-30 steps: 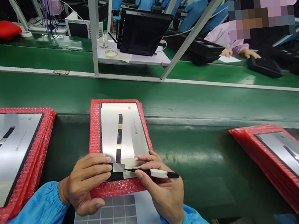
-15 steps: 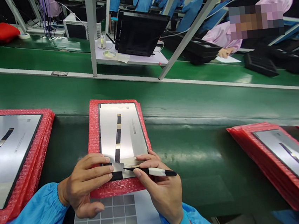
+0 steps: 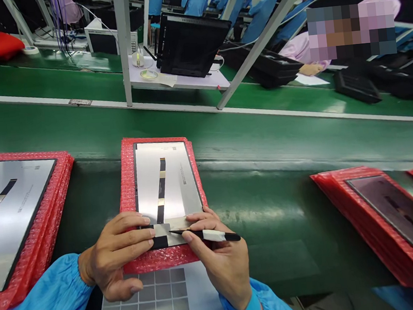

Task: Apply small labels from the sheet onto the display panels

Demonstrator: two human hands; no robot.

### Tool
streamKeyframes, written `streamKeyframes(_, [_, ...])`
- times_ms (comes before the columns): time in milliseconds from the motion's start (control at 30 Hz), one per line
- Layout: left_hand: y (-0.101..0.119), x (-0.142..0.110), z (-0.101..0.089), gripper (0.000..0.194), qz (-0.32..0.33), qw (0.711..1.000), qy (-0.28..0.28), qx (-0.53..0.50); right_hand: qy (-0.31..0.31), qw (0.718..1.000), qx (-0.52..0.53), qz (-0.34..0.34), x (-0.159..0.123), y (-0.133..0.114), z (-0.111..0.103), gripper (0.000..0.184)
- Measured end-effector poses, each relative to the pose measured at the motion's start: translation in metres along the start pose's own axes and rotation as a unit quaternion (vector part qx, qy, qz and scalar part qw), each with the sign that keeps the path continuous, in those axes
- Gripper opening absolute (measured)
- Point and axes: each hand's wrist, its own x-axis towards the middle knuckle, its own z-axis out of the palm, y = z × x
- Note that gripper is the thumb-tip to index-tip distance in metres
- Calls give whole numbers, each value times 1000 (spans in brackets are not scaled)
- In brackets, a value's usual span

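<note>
A silver display panel (image 3: pixel 146 180) with a dark flex cable (image 3: pixel 161 186) down its back lies on red bubble wrap (image 3: pixel 129 182). My left hand (image 3: pixel 119 253) rests on its lower left corner, fingers stretched out, thumb apart, beside a small grey square patch (image 3: pixel 161 230). Between thumb and fingers of my right hand (image 3: pixel 222 258) are black tweezers (image 3: pixel 214 235) with a white wrapped middle. Their tip touches or hovers at the patch's right edge; I cannot tell which. Under the wrap's near edge lies a white sheet (image 3: pixel 203 292) bearing rows of grey square stickers (image 3: pixel 163 291).
Wrapped panels lie in a stack at left (image 3: pixel 25 206) and another at right (image 3: pixel 390 205) on the green belt (image 3: pixel 266 207). Beyond the rail (image 3: pixel 173 108) stand a black monitor (image 3: pixel 192 44) and a person in pink (image 3: pixel 300 51).
My hands and the tweezers hold nearly the same pose; the view has shifted slightly. At right, the stack's top panel has turned from bright to dark, and something red appears at the far edge.
</note>
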Motion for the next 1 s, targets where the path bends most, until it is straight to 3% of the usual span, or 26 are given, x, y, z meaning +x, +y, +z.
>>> streamKeyframes(267, [1,1,-1,50,1,1000,1,12,6,997,64,33,1,0,-4,10])
streamKeyframes(1000, [1,1,-1,49,4,1000,6,16,4,999,17,27,0,-1,0,10])
